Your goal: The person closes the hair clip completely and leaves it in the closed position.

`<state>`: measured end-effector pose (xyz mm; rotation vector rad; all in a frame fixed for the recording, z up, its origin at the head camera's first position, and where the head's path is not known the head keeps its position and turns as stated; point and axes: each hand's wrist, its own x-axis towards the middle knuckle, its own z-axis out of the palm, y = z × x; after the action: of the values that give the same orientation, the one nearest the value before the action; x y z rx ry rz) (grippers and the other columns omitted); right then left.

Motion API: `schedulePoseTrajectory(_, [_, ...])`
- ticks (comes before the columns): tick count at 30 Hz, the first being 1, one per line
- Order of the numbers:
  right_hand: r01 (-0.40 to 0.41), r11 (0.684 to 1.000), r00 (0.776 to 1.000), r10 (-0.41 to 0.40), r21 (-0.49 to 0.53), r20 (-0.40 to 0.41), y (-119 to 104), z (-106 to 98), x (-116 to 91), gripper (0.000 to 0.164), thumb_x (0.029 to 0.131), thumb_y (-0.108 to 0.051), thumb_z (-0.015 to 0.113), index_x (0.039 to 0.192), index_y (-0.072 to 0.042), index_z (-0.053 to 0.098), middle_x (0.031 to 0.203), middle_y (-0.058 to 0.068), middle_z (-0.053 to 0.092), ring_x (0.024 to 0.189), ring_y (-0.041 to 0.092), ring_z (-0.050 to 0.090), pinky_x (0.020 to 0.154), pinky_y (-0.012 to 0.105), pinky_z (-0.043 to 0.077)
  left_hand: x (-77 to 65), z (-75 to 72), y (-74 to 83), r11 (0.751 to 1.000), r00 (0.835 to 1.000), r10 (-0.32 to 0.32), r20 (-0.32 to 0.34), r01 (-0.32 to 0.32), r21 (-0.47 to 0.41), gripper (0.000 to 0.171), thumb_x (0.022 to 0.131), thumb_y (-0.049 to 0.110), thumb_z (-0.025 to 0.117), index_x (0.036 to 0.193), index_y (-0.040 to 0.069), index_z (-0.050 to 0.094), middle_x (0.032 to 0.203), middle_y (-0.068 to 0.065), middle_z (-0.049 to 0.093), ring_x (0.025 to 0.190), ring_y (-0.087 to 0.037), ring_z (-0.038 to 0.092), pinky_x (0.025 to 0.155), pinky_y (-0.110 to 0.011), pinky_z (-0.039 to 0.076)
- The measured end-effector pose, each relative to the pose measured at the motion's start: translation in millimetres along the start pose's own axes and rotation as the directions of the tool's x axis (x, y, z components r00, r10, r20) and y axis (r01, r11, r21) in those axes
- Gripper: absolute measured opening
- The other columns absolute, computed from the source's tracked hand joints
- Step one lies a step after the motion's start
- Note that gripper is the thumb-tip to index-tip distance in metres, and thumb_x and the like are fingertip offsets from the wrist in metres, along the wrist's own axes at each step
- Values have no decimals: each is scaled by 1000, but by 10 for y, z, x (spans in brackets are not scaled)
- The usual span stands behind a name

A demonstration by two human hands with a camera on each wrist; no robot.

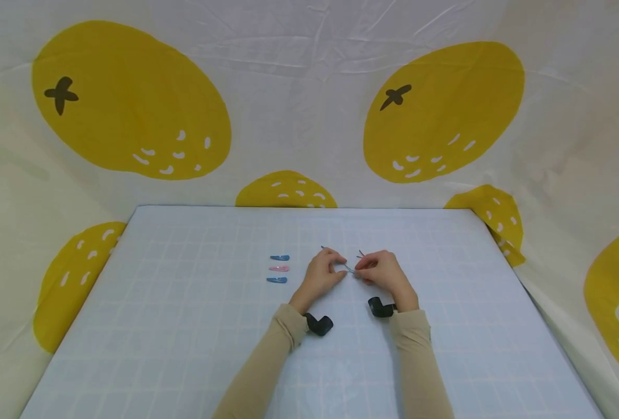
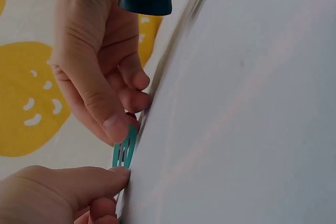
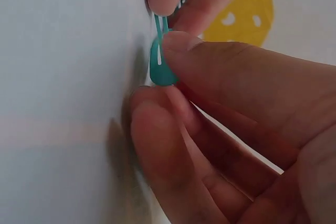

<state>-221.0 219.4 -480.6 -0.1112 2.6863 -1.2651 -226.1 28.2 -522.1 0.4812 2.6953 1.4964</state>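
A teal snap hair clip (image 3: pixel 165 72) is stretched between my two hands a little above the table. My left hand (image 1: pixel 324 270) pinches one end of it between thumb and finger. On the other end, the thumb and fingers of my right hand (image 1: pixel 385 271) hold the rounded part. Slots between the prongs of the clip (image 2: pixel 124 148) show in the left wrist view. Just beyond the right hand lie thin dark clip tips (image 1: pixel 360 254), mostly hidden by its fingers. Another small dark tip (image 1: pixel 323 247) pokes out behind the left hand.
Left of my hands, a blue hair clip (image 1: pixel 280 257), a pink hair clip (image 1: pixel 279 268) and a second blue clip (image 1: pixel 276 280) lie in a column. They rest on a pale checked table (image 1: pixel 184 326). A fruit-print curtain (image 1: pixel 299 105) hangs behind it.
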Motion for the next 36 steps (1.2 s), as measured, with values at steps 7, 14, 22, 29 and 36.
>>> schedulePoseTrajectory(7, [3, 999, 1000, -3, -43, 8, 21, 26, 17, 8, 82, -8, 79, 84, -1, 76, 66, 2, 66, 56, 13, 62, 56, 28, 50, -15, 31, -40, 1000, 999, 31, -22, -32, -1, 18, 85, 13, 79, 101, 10, 75, 105, 0, 58, 66, -10, 48, 62, -23, 40])
schedulePoseTrajectory(14, [15, 999, 1000, -14, -50, 15, 29, 22, 18, 4, 83, -6, 78, 84, -2, 77, 64, 1, 66, 55, 12, 62, 56, 27, 49, -56, 36, -57, 999, 998, 53, -37, -53, 0, 12, 84, 14, 80, 94, 10, 74, 100, 0, 56, 65, -9, 49, 61, -23, 41])
schedulePoseTrajectory(22, [3, 999, 1000, -2, -53, 21, 20, 14, 2, 4, 83, -7, 79, 83, -3, 77, 64, 1, 66, 56, 13, 62, 57, 28, 49, -83, 63, -67, 998, 997, 61, -53, -61, 9, 10, 83, 15, 81, 88, 12, 73, 97, 3, 56, 66, -8, 50, 63, -23, 42])
schedulePoseTrajectory(29, [14, 999, 999, -13, -49, 30, 8, 0, -10, 5, 82, -6, 79, 84, -1, 77, 65, 1, 67, 56, 12, 63, 57, 27, 50, -115, 61, -85, 994, 993, 110, -48, -110, 18, 9, 84, 17, 80, 88, 13, 72, 88, 4, 57, 62, -7, 50, 60, -23, 42])
schedulePoseTrajectory(36, [37, 999, 999, -36, -32, 26, 13, -7, -23, 4, 82, -5, 79, 83, -2, 77, 64, 0, 67, 56, 12, 63, 57, 27, 50, -131, 68, -113, 992, 991, 129, -43, -129, -5, 11, 84, 17, 80, 89, 14, 71, 82, 7, 57, 60, -6, 49, 58, -23, 41])
